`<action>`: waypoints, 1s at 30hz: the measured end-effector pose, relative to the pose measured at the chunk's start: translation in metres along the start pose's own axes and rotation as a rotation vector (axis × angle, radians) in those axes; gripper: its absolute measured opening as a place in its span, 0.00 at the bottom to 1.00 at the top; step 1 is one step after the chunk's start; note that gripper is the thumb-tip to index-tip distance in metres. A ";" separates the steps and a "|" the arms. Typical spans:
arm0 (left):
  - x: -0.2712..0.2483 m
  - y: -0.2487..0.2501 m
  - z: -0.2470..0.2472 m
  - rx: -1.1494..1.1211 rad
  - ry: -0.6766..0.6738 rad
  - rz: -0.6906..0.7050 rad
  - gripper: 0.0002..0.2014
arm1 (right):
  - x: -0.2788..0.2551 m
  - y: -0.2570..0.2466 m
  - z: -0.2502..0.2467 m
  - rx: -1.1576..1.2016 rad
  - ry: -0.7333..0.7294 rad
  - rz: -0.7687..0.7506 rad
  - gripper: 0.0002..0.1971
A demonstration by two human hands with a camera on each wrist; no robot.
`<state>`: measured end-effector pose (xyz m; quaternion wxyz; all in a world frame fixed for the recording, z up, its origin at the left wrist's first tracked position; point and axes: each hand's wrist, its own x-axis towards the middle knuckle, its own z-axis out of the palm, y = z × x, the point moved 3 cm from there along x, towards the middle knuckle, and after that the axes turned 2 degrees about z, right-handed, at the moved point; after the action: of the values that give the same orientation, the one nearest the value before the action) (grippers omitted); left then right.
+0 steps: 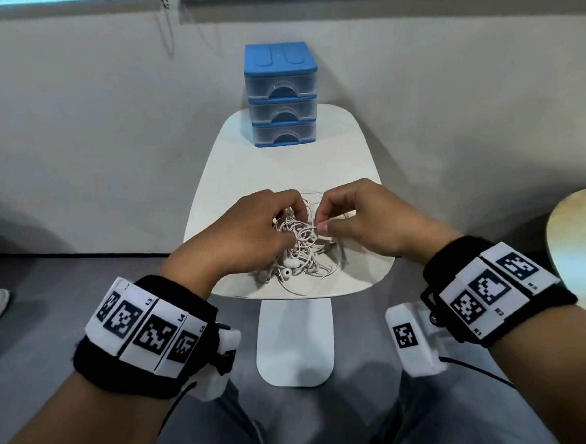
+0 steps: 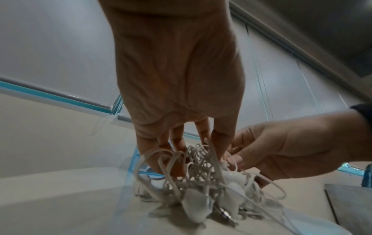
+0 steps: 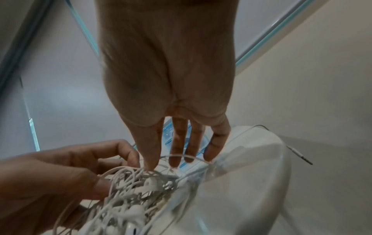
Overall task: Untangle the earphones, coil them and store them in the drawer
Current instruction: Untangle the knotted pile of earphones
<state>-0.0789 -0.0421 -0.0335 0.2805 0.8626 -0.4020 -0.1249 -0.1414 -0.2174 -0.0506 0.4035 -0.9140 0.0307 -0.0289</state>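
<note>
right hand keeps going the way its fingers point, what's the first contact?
Most likely the earphones: the right hand points toward the tangle, where it pinches a cord. Just past that sits the left hand, gripping the same bundle. Depth between cords and left fingers is unclear.

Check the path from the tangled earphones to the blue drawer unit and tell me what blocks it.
Nothing lies on the white table between the earphones and the drawer unit. All three drawers are closed, though, so one must be opened. Both the left hand and right hand are busy with the tangle.
</note>
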 end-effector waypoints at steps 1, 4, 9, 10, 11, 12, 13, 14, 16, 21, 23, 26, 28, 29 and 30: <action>0.001 0.000 0.000 0.015 0.015 -0.006 0.12 | 0.001 -0.001 0.000 -0.038 0.055 -0.006 0.06; 0.002 -0.002 -0.002 0.089 0.056 -0.029 0.08 | 0.000 -0.007 -0.008 0.025 0.254 -0.009 0.08; 0.003 -0.001 -0.003 0.089 0.087 -0.072 0.03 | -0.008 -0.035 -0.003 0.160 0.032 -0.033 0.09; 0.003 -0.001 -0.003 0.081 0.087 -0.080 0.03 | -0.009 -0.038 0.003 0.102 -0.007 -0.012 0.10; 0.003 -0.001 -0.003 0.073 0.087 -0.087 0.03 | -0.010 -0.038 0.007 0.041 -0.002 0.019 0.09; 0.003 -0.001 -0.003 0.066 0.089 -0.095 0.03 | -0.011 -0.038 0.011 -0.006 0.028 0.049 0.09; 0.003 -0.001 -0.003 0.063 0.090 -0.103 0.03 | -0.011 -0.036 0.014 -0.035 0.062 0.075 0.08; 0.003 -0.002 -0.003 0.068 0.090 -0.108 0.03 | -0.011 -0.034 0.017 -0.048 0.092 0.095 0.07; 0.003 -0.003 -0.002 0.075 0.083 -0.117 0.04 | -0.010 -0.030 0.021 -0.058 0.138 0.128 0.06; 0.005 -0.002 -0.001 0.076 0.060 -0.115 0.03 | -0.007 -0.031 0.031 -0.105 0.122 0.155 0.08; 0.005 -0.001 -0.001 0.048 0.038 -0.115 0.04 | -0.006 -0.031 0.035 -0.146 0.112 0.157 0.09; 0.003 -0.001 -0.004 -0.011 -0.007 -0.130 0.06 | -0.004 -0.030 0.033 -0.129 0.115 0.166 0.09; 0.003 -0.003 -0.008 -0.066 -0.023 -0.129 0.07 | -0.006 -0.029 0.029 0.032 0.129 0.162 0.10; 0.003 -0.004 -0.011 -0.128 -0.021 -0.131 0.07 | -0.006 -0.029 0.026 0.147 0.134 0.158 0.10; 0.002 -0.005 -0.013 -0.200 -0.022 -0.138 0.08 | -0.008 -0.029 0.023 0.255 0.137 0.157 0.09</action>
<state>-0.0682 -0.0359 -0.0257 0.3514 0.8546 -0.3301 -0.1928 -0.1462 -0.1808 -0.0447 0.5143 -0.8460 0.1254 -0.0631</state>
